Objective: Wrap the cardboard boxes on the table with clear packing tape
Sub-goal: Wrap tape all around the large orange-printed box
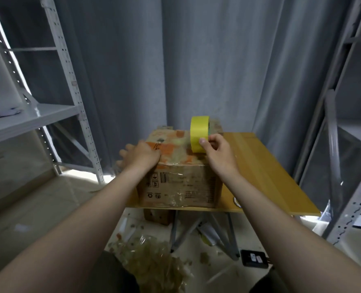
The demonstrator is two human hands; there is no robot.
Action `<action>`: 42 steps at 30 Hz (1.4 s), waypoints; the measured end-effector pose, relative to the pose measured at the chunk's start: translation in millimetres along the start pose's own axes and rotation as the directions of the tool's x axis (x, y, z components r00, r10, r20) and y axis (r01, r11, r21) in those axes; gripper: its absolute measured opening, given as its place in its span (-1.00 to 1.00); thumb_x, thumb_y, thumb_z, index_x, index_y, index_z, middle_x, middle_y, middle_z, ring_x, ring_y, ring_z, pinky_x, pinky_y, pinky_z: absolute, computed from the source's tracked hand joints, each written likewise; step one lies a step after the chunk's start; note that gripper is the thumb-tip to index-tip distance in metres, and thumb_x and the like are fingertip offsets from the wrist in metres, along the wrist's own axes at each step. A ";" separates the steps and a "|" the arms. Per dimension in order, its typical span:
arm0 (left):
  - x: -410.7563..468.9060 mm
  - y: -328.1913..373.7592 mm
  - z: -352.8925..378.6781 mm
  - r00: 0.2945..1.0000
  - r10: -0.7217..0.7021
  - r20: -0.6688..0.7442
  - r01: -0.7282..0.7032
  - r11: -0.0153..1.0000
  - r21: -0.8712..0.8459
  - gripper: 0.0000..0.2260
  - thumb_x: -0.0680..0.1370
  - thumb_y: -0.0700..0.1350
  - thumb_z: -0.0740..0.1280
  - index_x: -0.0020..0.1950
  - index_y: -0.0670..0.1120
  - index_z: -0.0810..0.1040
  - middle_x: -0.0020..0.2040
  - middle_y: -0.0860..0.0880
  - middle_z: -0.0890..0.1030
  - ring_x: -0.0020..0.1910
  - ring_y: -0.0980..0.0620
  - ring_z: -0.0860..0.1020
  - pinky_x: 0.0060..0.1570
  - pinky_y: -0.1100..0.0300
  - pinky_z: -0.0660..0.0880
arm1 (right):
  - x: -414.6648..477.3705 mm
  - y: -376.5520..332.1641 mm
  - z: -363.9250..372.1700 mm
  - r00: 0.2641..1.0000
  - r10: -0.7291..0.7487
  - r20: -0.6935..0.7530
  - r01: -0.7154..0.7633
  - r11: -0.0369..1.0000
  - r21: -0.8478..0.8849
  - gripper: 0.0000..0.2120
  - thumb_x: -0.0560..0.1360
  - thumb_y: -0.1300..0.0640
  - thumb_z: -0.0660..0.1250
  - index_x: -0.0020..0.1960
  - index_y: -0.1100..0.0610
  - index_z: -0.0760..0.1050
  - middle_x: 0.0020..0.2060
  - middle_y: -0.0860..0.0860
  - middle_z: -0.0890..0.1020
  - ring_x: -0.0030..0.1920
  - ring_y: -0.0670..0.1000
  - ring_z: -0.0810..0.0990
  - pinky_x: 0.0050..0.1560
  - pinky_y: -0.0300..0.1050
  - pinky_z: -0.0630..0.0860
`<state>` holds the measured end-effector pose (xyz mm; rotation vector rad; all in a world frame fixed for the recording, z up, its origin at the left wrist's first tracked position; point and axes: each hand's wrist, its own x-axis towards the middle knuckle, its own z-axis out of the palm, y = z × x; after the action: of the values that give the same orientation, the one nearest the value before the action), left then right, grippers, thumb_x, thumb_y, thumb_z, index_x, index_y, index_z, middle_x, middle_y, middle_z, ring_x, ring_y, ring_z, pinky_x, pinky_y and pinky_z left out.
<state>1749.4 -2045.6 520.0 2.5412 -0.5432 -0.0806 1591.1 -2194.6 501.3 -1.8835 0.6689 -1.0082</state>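
Observation:
A worn cardboard box with orange patches and glossy tape on its top stands on the left part of a small wooden table. My left hand rests on the box's top left edge, its fingers reaching over the far left side. My right hand grips a yellowish roll of tape, held upright on the box's top right area, thumb on the roll's outer face.
Grey metal shelving stands at the left, and more shelving at the right, with a grey curtain behind. Crumpled used tape and cardboard scraps litter the floor under the table. A black device lies near the table's legs.

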 end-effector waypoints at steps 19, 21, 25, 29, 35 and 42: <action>33.0 37.0 38.5 0.805 0.553 0.216 -0.592 0.773 0.228 -0.21 0.39 0.57 0.25 0.53 0.22 0.39 0.55 0.04 0.43 0.53 -0.12 0.35 0.44 -0.36 0.15 | 52.2 21.2 17.2 0.985 -0.144 0.091 0.168 0.912 -0.375 -0.67 0.64 -0.30 0.19 -0.11 -0.08 0.45 -0.05 -0.06 0.59 0.24 0.09 0.45 0.23 0.08 0.31; 34.9 38.4 39.7 0.813 0.547 0.202 -0.582 0.779 0.233 -0.21 0.40 0.57 0.24 0.54 0.22 0.39 0.56 0.04 0.42 0.54 -0.12 0.34 0.44 -0.34 0.15 | 51.8 15.3 17.1 0.988 -0.136 0.069 0.151 0.945 -0.292 -0.60 0.62 -0.32 0.20 -0.16 -0.02 0.48 -0.14 -0.05 0.60 0.11 0.08 0.53 0.18 0.11 0.43; 36.7 40.5 41.5 0.811 0.549 0.202 -0.585 0.776 0.236 -0.22 0.40 0.56 0.25 0.56 0.25 0.34 0.58 0.07 0.38 0.57 -0.12 0.30 0.44 -0.39 0.11 | 33.9 -5.8 16.7 0.989 -0.141 -0.047 0.144 0.988 0.063 -0.55 0.65 -0.17 0.27 -0.31 0.07 0.38 -0.43 -0.09 0.42 -0.37 -0.10 0.38 -0.31 -0.06 0.31; 31.4 42.3 38.8 0.814 0.546 0.200 -0.580 0.781 0.230 -0.23 0.41 0.53 0.28 0.55 0.21 0.37 0.59 0.07 0.36 0.58 -0.10 0.28 0.47 -0.32 0.10 | 16.6 -14.7 14.0 0.986 -0.036 -0.164 0.075 0.968 0.238 -0.53 0.69 -0.10 0.25 -0.35 0.04 0.31 -0.45 -0.06 0.35 -0.40 -0.10 0.32 -0.41 -0.18 0.23; 28.6 41.3 40.9 0.786 0.604 0.131 -0.617 0.757 0.216 -0.38 0.40 0.48 0.36 0.39 0.25 0.46 0.38 0.05 0.58 0.37 -0.10 0.52 0.28 -0.16 0.44 | 3.3 -5.3 12.7 0.989 -0.143 -0.020 0.144 0.960 0.241 -0.83 0.68 0.03 0.31 0.01 0.07 0.62 -0.12 -0.01 0.71 -0.10 -0.06 0.67 -0.10 -0.17 0.55; 27.6 33.1 45.8 0.769 0.638 0.034 -0.628 0.745 0.226 -0.46 0.38 0.55 0.23 0.30 0.42 0.53 0.19 0.08 0.68 0.16 -0.10 0.63 0.03 -0.03 0.57 | -0.8 -18.7 17.9 0.990 -0.034 -0.140 0.069 0.964 0.256 -0.54 0.64 -0.14 0.33 -0.13 0.27 0.60 -0.28 0.18 0.66 -0.28 0.02 0.60 -0.24 -0.07 0.49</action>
<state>1755.2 -2104.8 499.3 2.4077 -1.4427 0.3065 1606.9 -2177.2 512.2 -1.6219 0.5370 -1.2039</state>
